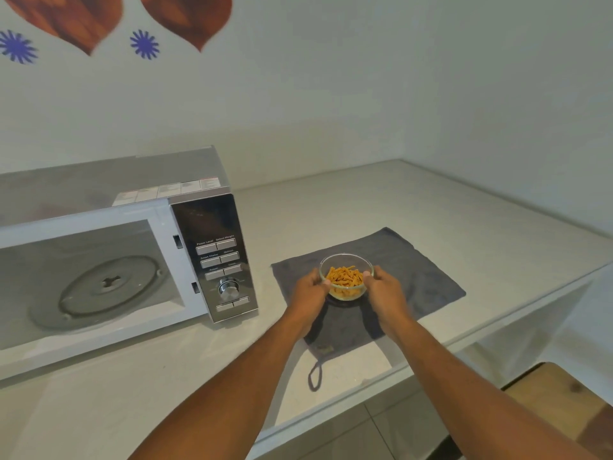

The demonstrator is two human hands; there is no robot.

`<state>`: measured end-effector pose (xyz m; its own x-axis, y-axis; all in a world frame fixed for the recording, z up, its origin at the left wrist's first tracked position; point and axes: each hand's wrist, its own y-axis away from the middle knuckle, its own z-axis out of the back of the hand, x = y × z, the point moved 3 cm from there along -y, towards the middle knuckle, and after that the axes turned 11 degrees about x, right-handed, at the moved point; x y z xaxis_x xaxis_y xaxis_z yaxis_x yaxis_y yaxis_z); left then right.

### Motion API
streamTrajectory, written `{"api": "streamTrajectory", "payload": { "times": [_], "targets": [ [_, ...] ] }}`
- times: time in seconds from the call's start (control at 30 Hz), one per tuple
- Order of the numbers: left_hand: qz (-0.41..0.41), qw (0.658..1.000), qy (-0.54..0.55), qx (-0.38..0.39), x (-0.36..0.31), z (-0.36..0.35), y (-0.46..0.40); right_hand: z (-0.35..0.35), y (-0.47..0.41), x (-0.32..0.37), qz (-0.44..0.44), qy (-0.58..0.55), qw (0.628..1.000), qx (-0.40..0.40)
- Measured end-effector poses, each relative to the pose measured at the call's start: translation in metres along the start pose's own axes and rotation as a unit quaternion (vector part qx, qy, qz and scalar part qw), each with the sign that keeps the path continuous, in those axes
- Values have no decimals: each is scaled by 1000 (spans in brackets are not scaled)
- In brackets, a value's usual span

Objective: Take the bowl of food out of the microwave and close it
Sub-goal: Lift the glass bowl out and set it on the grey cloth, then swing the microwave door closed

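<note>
Gripping bowl: left hand, right hand | microwave door cut off

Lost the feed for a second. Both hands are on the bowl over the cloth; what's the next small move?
Probably let go of the glass bowl: it looks set down on the grey cloth, left hand and right hand on its sides. The microwave cavity stands open, turntable bare, so closing it comes next.

Grey cloth spread flat on a pale countertop, its little hanging loop trailing toward the front edge. Wall behind has brown leaf-shaped decals and blue starburst ones. Wooden stool tucked at the lower right, over grey floor tiles.
</note>
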<state>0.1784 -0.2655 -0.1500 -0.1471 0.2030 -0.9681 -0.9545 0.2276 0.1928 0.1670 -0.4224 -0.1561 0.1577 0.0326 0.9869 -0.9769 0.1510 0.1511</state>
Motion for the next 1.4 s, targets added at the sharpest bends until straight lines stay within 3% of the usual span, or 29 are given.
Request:
{"api": "streamTrajectory", "payload": {
  "times": [0.13,0.23,0.43,0.8,1.1,1.27,1.4],
  "targets": [
    [-15,998,15,-61,3,15,21,-5,25,17,69,36,993,-92],
    [-49,990,62,-116,5,32,51,-27,55,30,144,15,985,-97],
    [-83,976,84,-181,18,72,123,-99,114,34,217,14,976,16],
    [-83,951,57,-294,63,172,309,-248,238,19,142,-29,959,243],
    [-85,925,60,-365,87,221,448,-340,354,37,190,11,923,333],
    [-106,919,70,-374,87,233,493,-380,424,90,333,50,868,364],
    [-135,913,76,-377,85,235,511,-403,484,131,478,63,776,407]
  ]
}}
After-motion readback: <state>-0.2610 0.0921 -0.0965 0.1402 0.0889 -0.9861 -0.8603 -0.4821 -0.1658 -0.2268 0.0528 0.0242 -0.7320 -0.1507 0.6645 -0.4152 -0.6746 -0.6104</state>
